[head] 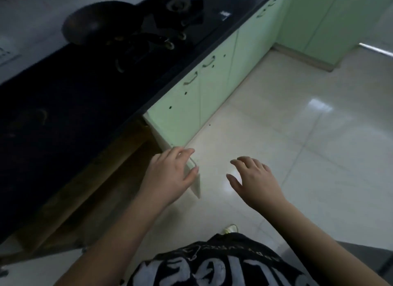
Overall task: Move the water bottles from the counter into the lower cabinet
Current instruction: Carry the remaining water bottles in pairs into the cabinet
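L hand (170, 170) sits on the edge of the open lower cabinet door (180, 124), fingers loosely bent near its handle (192, 161); can't tell if it's actually gripping. R hand (253, 177) hangs over the floor (297, 136), fingers spread, holding nothing. Hands apart. Cabinet interior (102, 179) is dark, contents unreadable. Water bottles: can't make out any on the dark table (74, 94). Wok (102, 21) on stove (187, 11) further along the table.

No legible text; white lettering on black shirt (212, 266) unreadable.
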`<act>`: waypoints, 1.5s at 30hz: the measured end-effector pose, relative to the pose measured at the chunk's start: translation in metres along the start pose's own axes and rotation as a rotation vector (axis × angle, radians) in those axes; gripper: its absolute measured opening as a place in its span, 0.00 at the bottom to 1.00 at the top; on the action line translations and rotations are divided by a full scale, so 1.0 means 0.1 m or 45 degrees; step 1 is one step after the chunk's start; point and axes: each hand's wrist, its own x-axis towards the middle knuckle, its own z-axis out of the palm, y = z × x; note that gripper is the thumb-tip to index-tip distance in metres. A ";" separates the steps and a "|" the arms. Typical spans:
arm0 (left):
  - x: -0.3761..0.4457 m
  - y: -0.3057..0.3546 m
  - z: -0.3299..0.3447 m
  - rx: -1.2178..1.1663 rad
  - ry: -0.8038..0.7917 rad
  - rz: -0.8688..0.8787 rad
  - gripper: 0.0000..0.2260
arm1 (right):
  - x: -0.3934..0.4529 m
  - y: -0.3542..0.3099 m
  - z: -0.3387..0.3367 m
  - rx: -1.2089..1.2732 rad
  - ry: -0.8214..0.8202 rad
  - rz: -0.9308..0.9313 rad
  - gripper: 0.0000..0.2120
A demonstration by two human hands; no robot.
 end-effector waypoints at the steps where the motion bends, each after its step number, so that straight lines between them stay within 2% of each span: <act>1: 0.16 0.17 -0.01 0.007 0.005 0.026 0.28 | 0.03 0.18 -0.08 0.008 -0.003 0.032 0.20; 7: 0.93 0.94 -0.12 0.036 0.015 0.137 0.31 | 0.26 1.04 -0.58 0.025 0.022 0.156 0.22; 16: 2.04 1.44 -0.11 0.024 0.012 0.238 0.31 | 0.85 1.91 -0.97 0.080 0.057 0.275 0.23; 22: 3.12 1.75 -0.12 -0.015 0.068 0.276 0.29 | 1.60 2.56 -1.28 0.029 0.085 0.330 0.22; 26: 3.86 1.92 -0.24 -0.029 0.069 0.332 0.31 | 2.15 2.93 -1.52 0.017 0.070 0.375 0.22; 34: 5.14 2.36 -0.50 0.074 0.053 0.472 0.29 | 2.96 3.67 -1.85 0.047 0.152 0.471 0.21; 40: 6.04 2.90 -0.33 0.114 -0.006 0.548 0.25 | 3.55 4.49 -1.96 -0.035 0.282 0.498 0.17; 45: 6.89 3.39 -0.11 0.155 -0.089 0.499 0.26 | 4.16 5.27 -2.07 -0.009 0.303 0.488 0.16</act>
